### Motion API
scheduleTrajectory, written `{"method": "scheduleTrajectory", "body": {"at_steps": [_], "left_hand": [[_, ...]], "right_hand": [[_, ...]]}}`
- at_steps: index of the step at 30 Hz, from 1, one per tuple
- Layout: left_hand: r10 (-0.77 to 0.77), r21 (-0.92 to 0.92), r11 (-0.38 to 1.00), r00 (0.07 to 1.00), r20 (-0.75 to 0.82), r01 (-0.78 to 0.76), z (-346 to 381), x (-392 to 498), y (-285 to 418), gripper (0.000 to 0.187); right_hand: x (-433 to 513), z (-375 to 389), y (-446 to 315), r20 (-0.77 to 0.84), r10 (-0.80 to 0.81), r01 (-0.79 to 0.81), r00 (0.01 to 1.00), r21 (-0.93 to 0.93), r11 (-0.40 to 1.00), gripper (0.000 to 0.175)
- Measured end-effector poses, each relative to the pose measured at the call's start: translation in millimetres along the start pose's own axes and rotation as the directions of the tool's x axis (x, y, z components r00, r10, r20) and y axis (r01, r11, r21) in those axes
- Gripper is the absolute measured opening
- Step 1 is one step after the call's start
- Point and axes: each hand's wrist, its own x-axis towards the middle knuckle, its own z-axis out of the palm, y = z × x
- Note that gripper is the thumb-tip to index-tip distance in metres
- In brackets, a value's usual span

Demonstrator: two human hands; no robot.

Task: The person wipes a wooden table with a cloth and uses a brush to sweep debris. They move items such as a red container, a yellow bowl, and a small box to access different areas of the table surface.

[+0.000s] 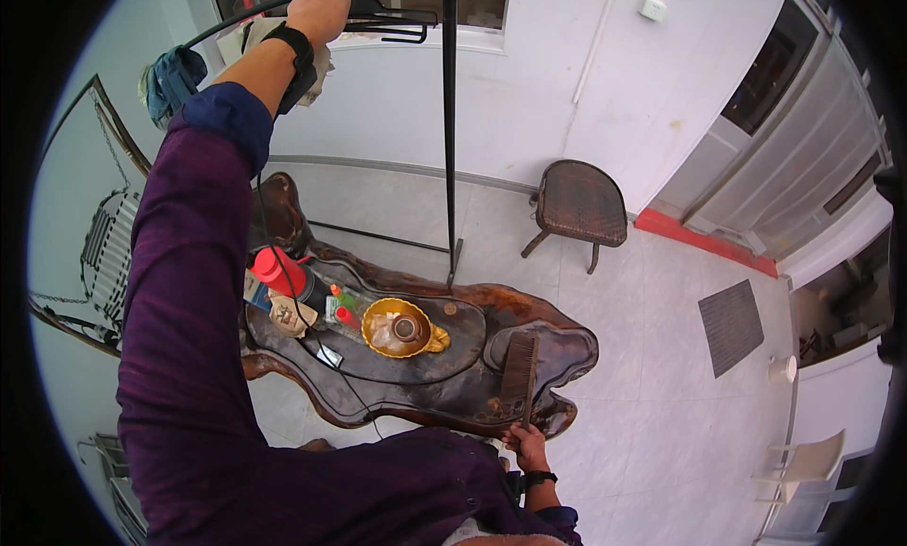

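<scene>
My left hand (320,14) is raised high, closed at the top rail of a black metal clothes rack (451,121); its fingertips are hidden. Black hangers (390,18) hang just right of it. Lower down, my right hand (526,443) grips the handle of a bristle brush (521,369), its bristles facing left over the right end of a carved wooden tea table (453,397). Left of the brush, a yellow scalloped bowl (375,305) holds a brown round pot (406,328) and clear plastic.
A red-lidded thermos (280,270), paper bag (290,316) and small bottles (345,316) crowd the table's left half. A woven stool (581,202) stands by the wall. Further right are a grey mat (733,328) and white chair (811,464). A swing seat (110,248) hangs at left.
</scene>
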Motion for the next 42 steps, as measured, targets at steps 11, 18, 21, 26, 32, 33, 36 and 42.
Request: {"method": "scheduleTrajectory", "body": {"at_steps": [11, 18, 21, 26, 32, 33, 36, 42], "left_hand": [[0.055, 0.051, 0.997, 0.997, -0.055, -0.052, 21, -9, 49, 0.021], [0.052, -0.017, 0.998, 0.989, -0.136, -0.055, 17, -24, 54, 0.011], [0.0, -0.123, 0.992, 0.995, -0.097, -0.012, 2, -45, 58, 0.01], [-0.057, -0.36, 0.932, 0.998, -0.041, 0.038, -23, -122, 84, 0.022], [0.007, -0.725, 0.658, 0.961, 0.277, 0.204, 10, -326, 187, 0.022], [0.115, -0.689, 0.639, 0.842, 0.527, 0.343, 18, -365, 205, 0.023], [0.214, -0.529, 0.581, 0.511, 0.833, 0.619, 24, -490, 254, 0.028], [0.326, -0.431, 0.465, 0.304, 0.895, 0.773, 26, -616, 272, 0.031]], "right_hand": [[2, -6, 5, 0.012, 0.0, -0.001, 1.0, 0.019, 1.0, 0.012], [2, -7, 0, 0.018, 0.007, -0.007, 1.0, -0.005, 1.0, 0.012], [3, -7, -3, 0.008, 0.013, -0.012, 1.0, -0.015, 1.0, 0.012], [6, -7, -5, -0.007, 0.014, -0.014, 1.0, -0.034, 0.999, 0.013], [11, -11, -2, -0.005, 0.001, -0.002, 1.0, -0.059, 0.998, 0.015], [12, -12, -2, 0.003, 0.001, -0.001, 1.0, -0.067, 0.998, 0.015], [13, -13, 0, -0.015, 0.009, -0.011, 1.0, -0.106, 0.994, 0.017], [14, -6, 4, -0.029, 0.031, -0.036, 0.999, -0.203, 0.978, 0.015]]}}
